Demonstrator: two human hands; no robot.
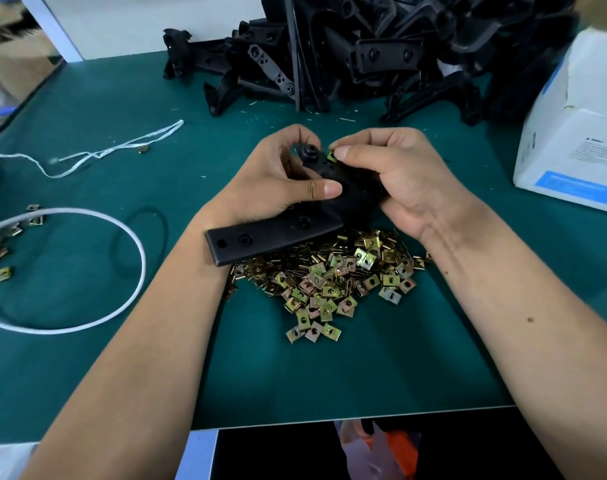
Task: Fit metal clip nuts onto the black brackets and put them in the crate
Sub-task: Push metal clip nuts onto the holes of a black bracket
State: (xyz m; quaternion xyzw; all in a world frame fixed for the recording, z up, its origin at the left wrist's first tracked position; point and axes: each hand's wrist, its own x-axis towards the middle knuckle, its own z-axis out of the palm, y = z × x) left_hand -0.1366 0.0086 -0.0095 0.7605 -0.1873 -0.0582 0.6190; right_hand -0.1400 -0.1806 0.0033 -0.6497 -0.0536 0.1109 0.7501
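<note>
Both hands work above the middle of the green tabletop [87,109]. The left hand [278,178] has its grip clamped on a black bracket [274,239], thumb pressed on top and fingers curled round the far end. The bracket's long axis runs from near left, where its free end juts past the left wrist, up to far right between the hands. The right hand [392,174] pinches one clip nut [331,154] between thumb and forefinger, touching the bracket's far edge just right of a raised boss there. So the nut lies right of the mounting spot, and the right hand is the nearer one to push it on, probably leftward along the edge, while the left hand steadies the part. Whether the nut already straddles the edge I cannot tell. The pile of nuts [329,282] lies just near of the hands, under the bracket's middle. Unfitted brackets [364,53] are heaped at the far side. A white box [572,143] stands at right; no crate shows.
</note>
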